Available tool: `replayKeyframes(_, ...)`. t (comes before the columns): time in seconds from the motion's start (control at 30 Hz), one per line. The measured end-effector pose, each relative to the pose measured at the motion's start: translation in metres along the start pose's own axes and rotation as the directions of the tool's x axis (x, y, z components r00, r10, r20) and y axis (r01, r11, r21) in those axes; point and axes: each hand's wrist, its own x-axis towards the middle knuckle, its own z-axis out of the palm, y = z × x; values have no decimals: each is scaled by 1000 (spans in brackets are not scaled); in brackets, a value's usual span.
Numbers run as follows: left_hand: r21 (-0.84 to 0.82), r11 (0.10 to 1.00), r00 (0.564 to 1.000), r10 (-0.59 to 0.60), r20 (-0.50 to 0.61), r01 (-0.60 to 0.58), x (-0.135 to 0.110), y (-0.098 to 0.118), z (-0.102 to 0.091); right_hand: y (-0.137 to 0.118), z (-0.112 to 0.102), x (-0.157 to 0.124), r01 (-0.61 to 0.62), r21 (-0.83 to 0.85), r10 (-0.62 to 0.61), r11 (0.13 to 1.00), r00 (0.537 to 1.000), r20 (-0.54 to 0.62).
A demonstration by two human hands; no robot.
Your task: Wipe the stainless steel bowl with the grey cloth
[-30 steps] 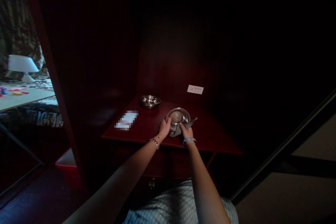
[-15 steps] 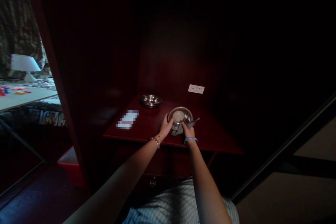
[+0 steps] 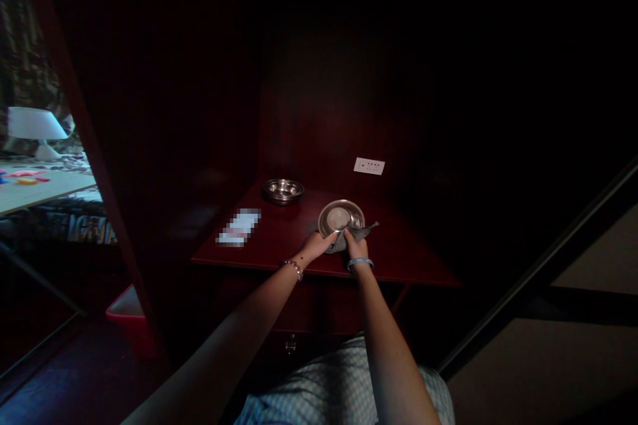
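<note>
A shiny metal bowl [image 3: 355,212] is tilted towards me above the dark red desk top. A grey cloth [image 3: 337,245] lies under and around its near side, with one corner sticking out to the right. My left hand [image 3: 319,246] is closed on the near left rim, its thumb at the edge and its other fingers hidden behind the bowl and cloth. At the near right rim, my right hand [image 3: 357,247] pinches the cloth against the bowl, thumb on top. A stack of metal bowls [image 3: 283,191] stands farther back to the left.
A blurred-out pale flat item [image 3: 239,227] lies left on the desk top [image 3: 399,255]. On the back wall is a white socket [image 3: 369,166]. Dark panels enclose the desk. A red bin [image 3: 132,319] and a lamp [image 3: 37,125] appear at left.
My left hand has slid from the bowl's left side down to its near rim. More cloth shows at the bowl's left. The view has shifted slightly right.
</note>
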Motion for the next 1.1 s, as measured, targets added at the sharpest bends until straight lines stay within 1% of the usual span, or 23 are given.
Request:
replayKeyframes(0.13, 33, 998, 999, -46, 5, 46, 1, -2, -2, 1, 1, 0, 26, 2, -26, 1000, 1000, 5)
replayKeyframes(0.3, -45, 996, 996, -80, -25, 79, 4, -4, 0, 1, 2, 0, 35, 6, -35, 999, 999, 2)
replayKeyframes(0.5, -141, 989, 993, -55, -102, 40, 3, 2, 0, 4, 2, 2, 36, -13, -36, 999, 999, 9)
replayKeyframes(0.73, -136, 989, 973, -82, -218, 53, 1, 8, -3, 0, 2, -2, 55, -16, -55, 998, 998, 24)
replayKeyframes(0.97, -194, 981, 962, -56, -268, 3, 3, 7, -3, 0, 3, -1, 53, -15, -52, 999, 999, 13)
replayKeyframes(1.03, -209, 978, 965, -47, -259, -8, 4, 5, -3, 2, 3, 0, 53, -23, -53, 998, 999, 1)
replayKeyframes(1.1, -221, 975, 974, -31, -223, -19, 4, 3, -2, 3, 2, 1, 56, -28, -56, 998, 998, 1)
